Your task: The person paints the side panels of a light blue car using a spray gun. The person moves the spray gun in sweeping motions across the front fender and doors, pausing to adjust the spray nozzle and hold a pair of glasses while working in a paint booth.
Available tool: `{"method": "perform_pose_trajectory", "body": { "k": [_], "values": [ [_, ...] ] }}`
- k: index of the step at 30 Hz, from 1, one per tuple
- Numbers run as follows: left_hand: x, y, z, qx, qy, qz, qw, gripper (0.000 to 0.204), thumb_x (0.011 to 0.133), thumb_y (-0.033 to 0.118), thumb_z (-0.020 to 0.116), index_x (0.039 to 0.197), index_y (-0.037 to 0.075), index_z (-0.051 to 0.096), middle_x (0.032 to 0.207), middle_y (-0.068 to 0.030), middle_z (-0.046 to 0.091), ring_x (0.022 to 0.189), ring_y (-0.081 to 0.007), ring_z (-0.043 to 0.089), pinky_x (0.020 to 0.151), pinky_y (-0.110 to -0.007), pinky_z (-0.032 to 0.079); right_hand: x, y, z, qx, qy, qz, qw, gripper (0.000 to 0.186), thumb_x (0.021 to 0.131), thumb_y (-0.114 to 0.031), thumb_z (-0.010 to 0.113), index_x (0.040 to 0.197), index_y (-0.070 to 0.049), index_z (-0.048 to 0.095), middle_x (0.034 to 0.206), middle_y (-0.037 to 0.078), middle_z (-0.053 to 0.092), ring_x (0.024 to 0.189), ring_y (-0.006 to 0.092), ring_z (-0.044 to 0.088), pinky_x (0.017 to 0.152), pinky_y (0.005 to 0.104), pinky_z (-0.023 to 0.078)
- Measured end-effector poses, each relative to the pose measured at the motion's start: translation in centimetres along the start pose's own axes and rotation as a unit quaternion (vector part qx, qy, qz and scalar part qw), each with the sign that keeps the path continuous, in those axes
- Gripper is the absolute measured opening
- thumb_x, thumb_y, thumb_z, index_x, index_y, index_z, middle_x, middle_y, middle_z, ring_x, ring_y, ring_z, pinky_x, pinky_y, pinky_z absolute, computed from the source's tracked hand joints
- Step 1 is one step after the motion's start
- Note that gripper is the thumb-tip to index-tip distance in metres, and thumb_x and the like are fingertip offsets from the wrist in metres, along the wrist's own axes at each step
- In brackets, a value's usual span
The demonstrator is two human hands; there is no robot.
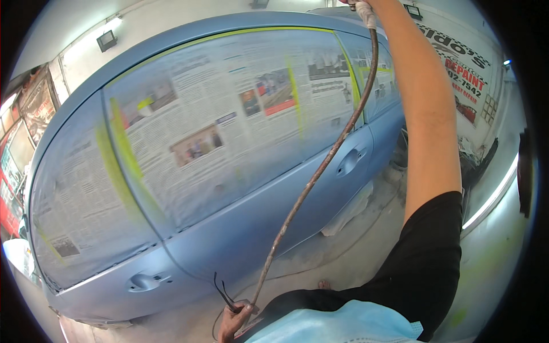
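Note:
A worn brown air hose runs slantwise across the view between my two hands. Low in the middle, my left hand is closed around the hose. Two thin dark curved prongs, perhaps the arms of eyeglasses, stick up from the same hand. My right arm reaches up and forward, and my right hand is mostly cut off by the top edge. It grips what looks like a spray gun, of which only a small part shows above the hose's whitish wrapped end. The blue car stands in front, its windows masked with newspaper and yellow-green tape.
A thinner hose trails over the grey floor beside the car. Paper sheeting lies under the sill. A printed banner covers the right wall; a floodlight hangs at upper left. A blue face mask shows below.

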State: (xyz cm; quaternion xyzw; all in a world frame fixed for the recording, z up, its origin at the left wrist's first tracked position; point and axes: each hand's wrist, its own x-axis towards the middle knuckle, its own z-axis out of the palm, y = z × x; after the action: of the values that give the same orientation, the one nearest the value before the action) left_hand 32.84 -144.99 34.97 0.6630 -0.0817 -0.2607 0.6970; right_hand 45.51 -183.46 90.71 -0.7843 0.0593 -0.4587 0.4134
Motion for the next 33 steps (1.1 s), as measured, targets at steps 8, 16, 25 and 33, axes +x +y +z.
{"method": "perform_pose_trajectory", "body": {
  "k": [8, 16, 25, 33],
  "values": [
    [10.2, -2.6, 15.1, -0.065, -0.048, -0.057, 0.995, 0.03, 0.093, 0.028, 0.064, 0.089, -0.001, 0.071, 0.081, -0.0045, 0.068, 0.08, -0.0117, 0.06, 0.074, -0.028, 0.046, 18.8, 19.5, -15.3, 0.068, -0.063, -0.046, 0.995, 0.045, 0.094, -0.047, 0.055, 0.112, -0.008, 0.067, 0.092, 0.004, 0.063, 0.083, 0.0166, 0.055, 0.07, 0.0298, 0.044],
    [9.2, 1.4, 22.0, -0.005, 0.022, -0.018, 1.0, 0.031, 0.093, 0.03, 0.065, 0.092, 0.0, 0.071, 0.075, -0.001, 0.064, 0.067, -0.0077, 0.052, 0.061, -0.025, 0.041, 31.9, 31.1, -21.4, 0.005, 0.094, 0.014, 0.995, 0.06, 0.089, -0.055, 0.059, 0.102, 0.004, 0.064, 0.078, 0.015, 0.064, 0.05, 0.0165, 0.059, 0.036, 0.0289, 0.044],
    [4.8, -8.8, 20.0, -0.078, 0.049, -0.083, 0.992, 0.033, 0.093, 0.032, 0.063, 0.094, 0.0, 0.071, 0.073, -0.0003, 0.063, 0.064, -0.0074, 0.05, 0.058, -0.025, 0.039, 9.7, 13.6, -11.7, 0.077, -0.239, -0.119, 0.961, 0.044, 0.096, -0.053, 0.049, 0.107, -0.015, 0.068, 0.107, 0.011, 0.056, 0.092, 0.0222, 0.053, 0.079, 0.038, 0.051],
    [-0.8, -15.4, 19.2, -0.116, 0.109, -0.076, 0.984, 0.032, 0.093, 0.031, 0.063, 0.093, 0.0, 0.07, 0.076, -0.0019, 0.065, 0.066, -0.0086, 0.054, 0.061, -0.025, 0.042, 0.7, 0.0, 1.5, 0.2, -0.413, -0.119, 0.88, 0.052, 0.099, -0.048, 0.046, 0.121, -0.002, 0.058, 0.102, 0.015, 0.063, 0.091, 0.0174, 0.061, 0.065, 0.0289, 0.056]
  ]
}}
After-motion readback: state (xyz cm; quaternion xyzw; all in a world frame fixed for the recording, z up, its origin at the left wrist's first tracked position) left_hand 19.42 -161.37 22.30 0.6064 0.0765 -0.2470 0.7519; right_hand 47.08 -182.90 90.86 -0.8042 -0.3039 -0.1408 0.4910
